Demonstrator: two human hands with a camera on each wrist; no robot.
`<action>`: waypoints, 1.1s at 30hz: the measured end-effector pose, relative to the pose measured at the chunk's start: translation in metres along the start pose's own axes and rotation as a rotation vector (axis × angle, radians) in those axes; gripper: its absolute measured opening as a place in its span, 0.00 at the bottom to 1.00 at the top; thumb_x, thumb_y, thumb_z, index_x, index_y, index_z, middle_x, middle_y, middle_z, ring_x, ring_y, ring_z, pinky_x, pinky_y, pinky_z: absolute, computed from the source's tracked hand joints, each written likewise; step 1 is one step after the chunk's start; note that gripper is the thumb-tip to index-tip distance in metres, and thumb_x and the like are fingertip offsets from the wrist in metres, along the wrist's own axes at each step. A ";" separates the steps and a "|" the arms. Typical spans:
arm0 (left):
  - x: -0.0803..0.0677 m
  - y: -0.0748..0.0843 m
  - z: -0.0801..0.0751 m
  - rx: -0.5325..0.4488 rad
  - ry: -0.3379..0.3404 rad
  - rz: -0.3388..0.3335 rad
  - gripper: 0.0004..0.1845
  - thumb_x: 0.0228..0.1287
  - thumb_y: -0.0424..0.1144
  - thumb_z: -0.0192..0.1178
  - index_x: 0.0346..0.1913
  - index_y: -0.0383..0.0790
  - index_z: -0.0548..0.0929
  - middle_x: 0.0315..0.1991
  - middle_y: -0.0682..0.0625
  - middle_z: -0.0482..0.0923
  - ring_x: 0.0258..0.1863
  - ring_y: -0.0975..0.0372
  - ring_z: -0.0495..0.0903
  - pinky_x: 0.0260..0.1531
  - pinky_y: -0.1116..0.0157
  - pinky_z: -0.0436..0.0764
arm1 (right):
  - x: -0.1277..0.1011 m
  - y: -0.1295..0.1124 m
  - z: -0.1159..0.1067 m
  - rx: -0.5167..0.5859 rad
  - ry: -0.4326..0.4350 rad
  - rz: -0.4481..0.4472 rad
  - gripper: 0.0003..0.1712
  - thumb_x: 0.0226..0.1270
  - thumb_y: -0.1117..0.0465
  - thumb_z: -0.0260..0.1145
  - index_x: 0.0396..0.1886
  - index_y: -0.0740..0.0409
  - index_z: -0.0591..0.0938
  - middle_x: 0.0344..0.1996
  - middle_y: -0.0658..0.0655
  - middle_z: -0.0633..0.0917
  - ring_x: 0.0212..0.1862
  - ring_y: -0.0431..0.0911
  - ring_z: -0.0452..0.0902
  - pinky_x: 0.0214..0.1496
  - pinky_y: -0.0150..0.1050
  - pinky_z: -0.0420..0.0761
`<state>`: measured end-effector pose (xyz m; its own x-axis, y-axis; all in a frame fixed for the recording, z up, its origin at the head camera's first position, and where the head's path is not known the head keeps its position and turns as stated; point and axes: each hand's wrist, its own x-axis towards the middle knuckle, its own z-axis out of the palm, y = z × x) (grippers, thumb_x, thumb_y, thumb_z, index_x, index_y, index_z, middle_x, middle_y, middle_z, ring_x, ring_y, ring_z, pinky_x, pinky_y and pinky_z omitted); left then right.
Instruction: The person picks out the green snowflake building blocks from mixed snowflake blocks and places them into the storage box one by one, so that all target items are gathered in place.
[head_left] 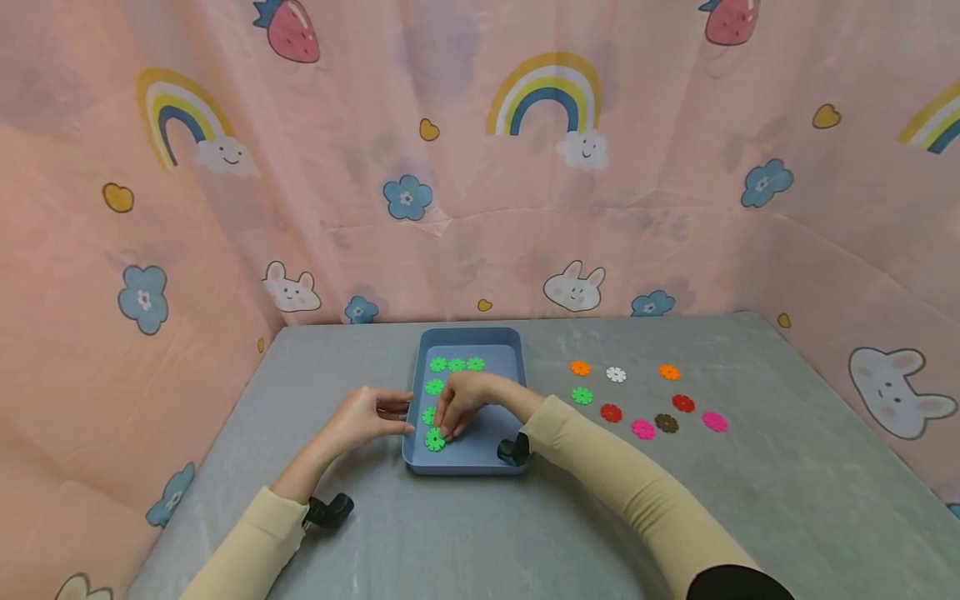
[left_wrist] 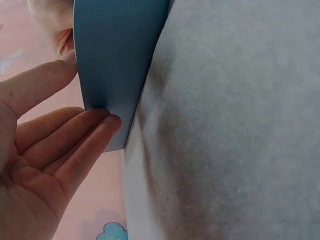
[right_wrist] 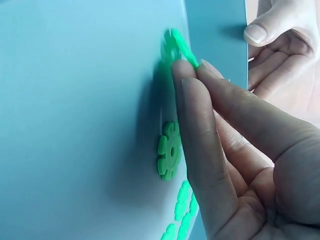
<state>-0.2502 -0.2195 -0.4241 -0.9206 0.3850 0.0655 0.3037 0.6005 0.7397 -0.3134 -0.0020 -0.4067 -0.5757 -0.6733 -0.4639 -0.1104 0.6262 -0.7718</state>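
Right hand (head_left: pixel 459 408) pinches green plastic flower disc (head_left: pixel 435 439); left hand (head_left: pixel 367 414) steadies blue plastic tray (head_left: pixel 420 346), fingers relaxed. Lay disc flat, aligned.

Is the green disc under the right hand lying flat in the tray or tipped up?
Tipped up. In the right wrist view the green disc stands on edge, pinched by the right hand, while other green discs lie flat on the tray.
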 end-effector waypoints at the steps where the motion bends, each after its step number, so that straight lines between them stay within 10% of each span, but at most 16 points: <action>1: 0.000 0.000 0.000 0.001 0.000 -0.004 0.29 0.51 0.41 0.72 0.56 0.33 0.80 0.48 0.41 0.84 0.46 0.55 0.84 0.45 0.59 0.83 | 0.000 0.001 0.000 -0.006 -0.003 0.002 0.03 0.55 0.70 0.70 0.31 0.64 0.86 0.24 0.56 0.87 0.26 0.41 0.83 0.40 0.39 0.85; 33: -0.001 0.000 0.001 -0.004 0.005 -0.005 0.29 0.51 0.41 0.72 0.56 0.34 0.80 0.48 0.43 0.84 0.46 0.56 0.84 0.45 0.59 0.83 | -0.006 0.000 -0.001 0.020 0.053 -0.032 0.05 0.56 0.67 0.71 0.33 0.64 0.88 0.27 0.59 0.88 0.31 0.46 0.86 0.39 0.38 0.85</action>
<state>-0.2490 -0.2191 -0.4253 -0.9234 0.3782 0.0654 0.2982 0.5996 0.7427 -0.3104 0.0025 -0.4029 -0.6142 -0.6708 -0.4156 -0.1139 0.5965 -0.7945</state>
